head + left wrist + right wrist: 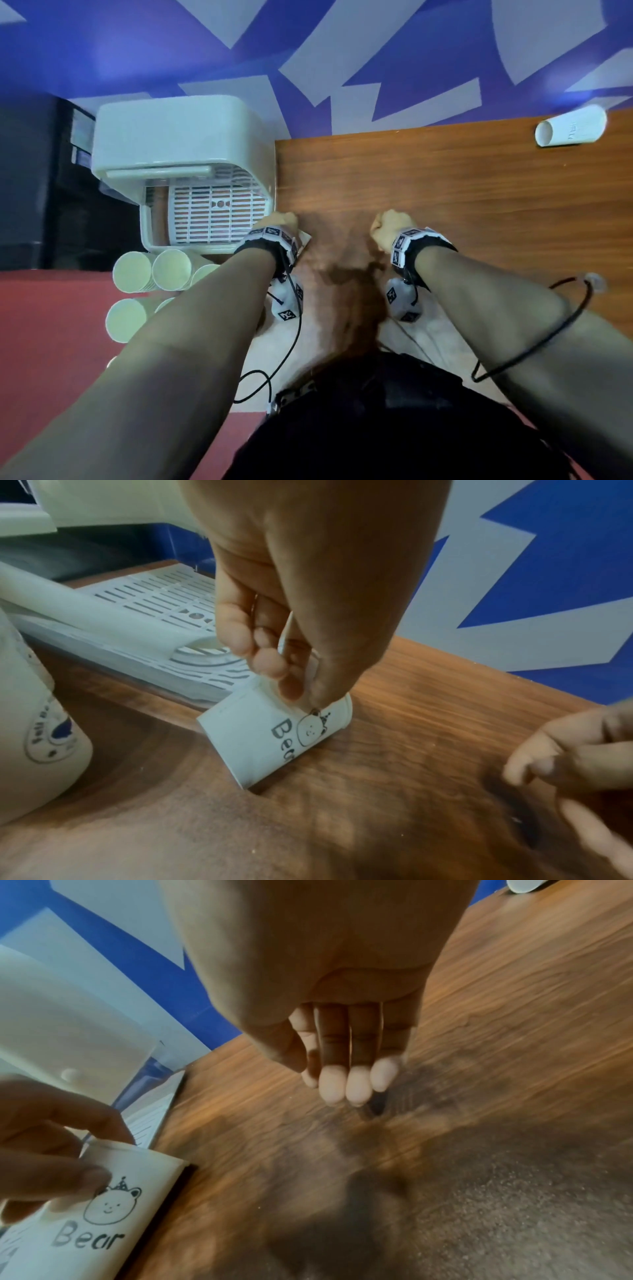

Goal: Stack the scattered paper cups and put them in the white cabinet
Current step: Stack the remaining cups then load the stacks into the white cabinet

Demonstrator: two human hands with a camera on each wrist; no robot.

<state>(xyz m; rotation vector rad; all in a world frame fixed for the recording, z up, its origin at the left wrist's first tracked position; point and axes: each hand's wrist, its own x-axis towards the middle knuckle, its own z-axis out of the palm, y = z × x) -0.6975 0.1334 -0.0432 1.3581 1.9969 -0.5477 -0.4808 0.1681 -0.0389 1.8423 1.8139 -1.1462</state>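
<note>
Wooden table [445, 192] fills the right of the head view, set against a blue-and-grey patterned wall [308, 51]. At the table's left edge sits the white cabinet [171, 137], its slatted tray [212, 214] showing at the open front. Below the cabinet, stacks of cups [150, 274] lie with their mouths toward the camera, partly hidden by the left forearm. Far back right on the table, a lone cup [570, 130] lies on its side, well apart from both hands. Now the hands: the left hand [308, 601] pinches the rim of a tilted "Bear" cup [270, 739] between thumb and fingers, its lower end on the table just beside the tray. The right hand [329, 993] hovers near the table, fingers [330, 1083] together and hanging loosely curled, holding nothing.
</note>
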